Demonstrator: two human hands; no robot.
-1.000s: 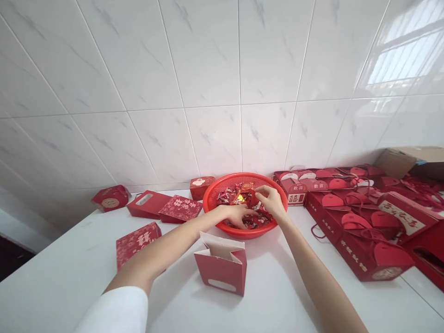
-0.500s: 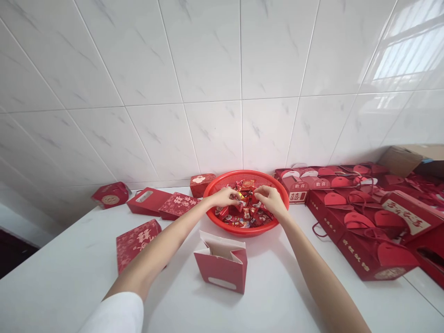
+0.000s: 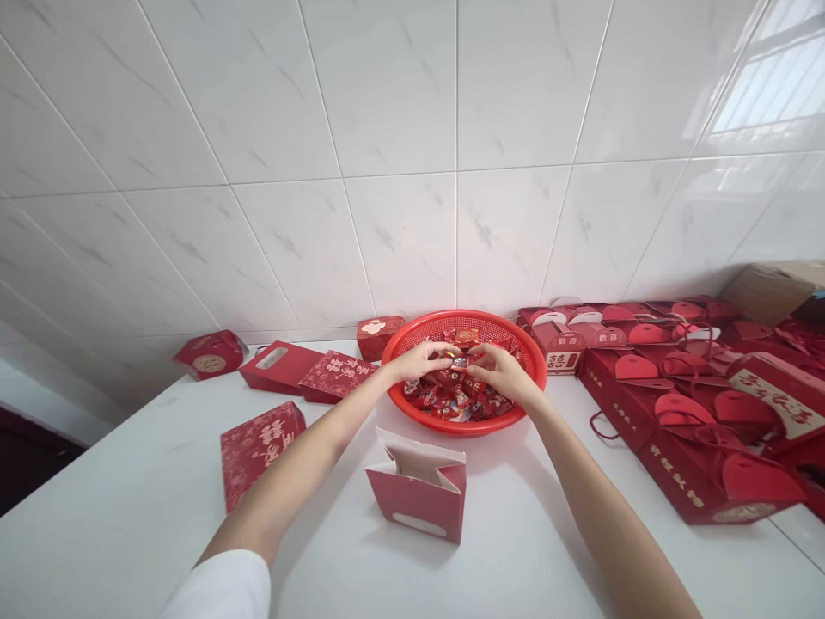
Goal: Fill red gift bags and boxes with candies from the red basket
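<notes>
L hand (image 3: pixel 422 362) is over the red basket (image 3: pixel 464 428), reaching in from abt 9 o'clock, thumb & fingers pinching a small shiny wrapped sweet (image 3: pixel 459 363). R hand (image 3: pixel 503 373) comes in from abt 3 o'clock, fingertips right by the same sweet; can't tell if they grip it or just sit v. close. Sweet is nr basket centre, above the pile of wrapped sweets (image 3: pixel 455 401), mostly red w/ some other colours.

Open red box (image 3: pixel 418 503) stands upright on white table (image 3: pixel 516 559), nr basket at 6–7 o'clock, mouth up, pale inside, oval patch low on front. Patterned box (image 3: pixel 258 451) lies at 8 o'clock, partly behind L forearm. Two more flat ones, a patterned pack (image 3: pixel 339 376) & a plain red pack (image 3: pixel 278 366), touch each other at 9 o'clock. Faceted box (image 3: pixel 210 354) further out, also abt 9. Small flower box (image 3: pixel 380 337) at 10, just beside rim. Handled red boxes (image 3: pixel 670 456) run 3 to 4 o'clock; cardboard box (image 3: pixel 766 291) far off, btwn 2 & 3.
</notes>
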